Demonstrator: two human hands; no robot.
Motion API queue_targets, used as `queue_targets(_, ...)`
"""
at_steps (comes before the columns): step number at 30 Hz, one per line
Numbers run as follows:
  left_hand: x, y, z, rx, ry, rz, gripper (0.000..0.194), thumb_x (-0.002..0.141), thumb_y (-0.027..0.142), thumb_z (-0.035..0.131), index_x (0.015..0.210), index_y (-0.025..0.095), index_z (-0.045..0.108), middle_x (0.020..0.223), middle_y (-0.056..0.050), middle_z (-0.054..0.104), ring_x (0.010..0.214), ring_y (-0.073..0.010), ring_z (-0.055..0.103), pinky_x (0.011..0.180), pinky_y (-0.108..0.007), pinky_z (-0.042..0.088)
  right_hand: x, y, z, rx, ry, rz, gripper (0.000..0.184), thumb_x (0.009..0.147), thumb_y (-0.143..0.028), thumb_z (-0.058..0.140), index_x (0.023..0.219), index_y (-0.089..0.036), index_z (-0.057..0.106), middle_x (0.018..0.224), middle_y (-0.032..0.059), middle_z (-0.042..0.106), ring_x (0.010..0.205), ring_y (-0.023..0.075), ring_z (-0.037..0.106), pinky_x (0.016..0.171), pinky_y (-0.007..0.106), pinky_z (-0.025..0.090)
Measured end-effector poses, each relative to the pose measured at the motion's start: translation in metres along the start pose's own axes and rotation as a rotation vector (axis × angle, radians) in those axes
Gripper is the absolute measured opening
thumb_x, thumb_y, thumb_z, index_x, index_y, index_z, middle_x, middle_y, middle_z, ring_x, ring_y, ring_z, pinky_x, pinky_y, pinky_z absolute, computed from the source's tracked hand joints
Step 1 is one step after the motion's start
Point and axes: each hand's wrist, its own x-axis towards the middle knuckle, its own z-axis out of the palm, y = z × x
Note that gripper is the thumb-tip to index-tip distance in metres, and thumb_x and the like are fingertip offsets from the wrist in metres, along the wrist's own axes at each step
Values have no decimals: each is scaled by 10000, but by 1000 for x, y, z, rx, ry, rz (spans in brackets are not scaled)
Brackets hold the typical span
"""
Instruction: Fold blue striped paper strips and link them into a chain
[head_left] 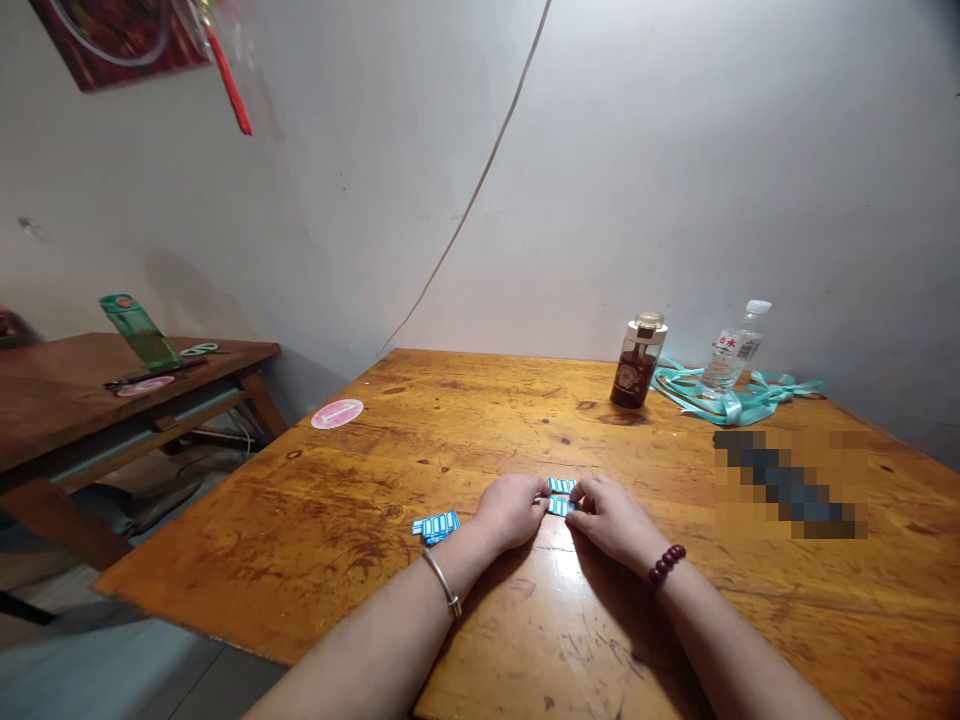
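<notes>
Strips (435, 527) are lying on the table (247, 530) just left of my left hand (511, 510). Toward the far right, a flask (638, 360) is standing beside a water bottle (731, 352), with ribbon (739, 403) lying around its base. Far left, a sticker (337, 413) is sitting on the table.

head-worn | faces forward, down | close above left hand (511, 512), right hand (609, 520)

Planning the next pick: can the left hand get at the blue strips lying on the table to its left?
Probably yes. The left hand lies close beside the blue strips on the table, and nothing stands between them, so a short sideways move looks enough.
</notes>
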Motion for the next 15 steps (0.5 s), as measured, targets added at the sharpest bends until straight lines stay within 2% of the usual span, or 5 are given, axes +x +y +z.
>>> queue_targets(6, 0, -5, 5, -4, 35, 81, 251, 754, 299, 394, 845, 238, 620, 813, -21, 627, 738, -153, 536, 634, -231, 362, 1, 1, -2, -13, -17, 26, 76, 656, -236, 541, 697, -188, 582, 703, 16, 529, 634, 119, 457, 523, 211, 256)
queue_targets(13, -2, -4, 3, -47, 21, 76, 286, 737, 401, 426, 868, 224, 608, 792, -25, 625, 710, -156, 534, 619, -232, 361, 0, 1, -1, 0, 4, 20, 71, 654, -235, 545, 684, -183, 582, 707, 22, 541, 637, 122, 467, 530, 209, 275)
queue_targets(15, -2, -3, 3, -69, 52, 50, 296, 747, 409, 413, 866, 215, 603, 799, -31, 624, 722, -154, 534, 632, -233, 362, 0, 3, -2, 32, 27, 26, 95, 668, -247, 524, 711, -186, 583, 698, 19, 544, 621, 119, 468, 523, 207, 282)
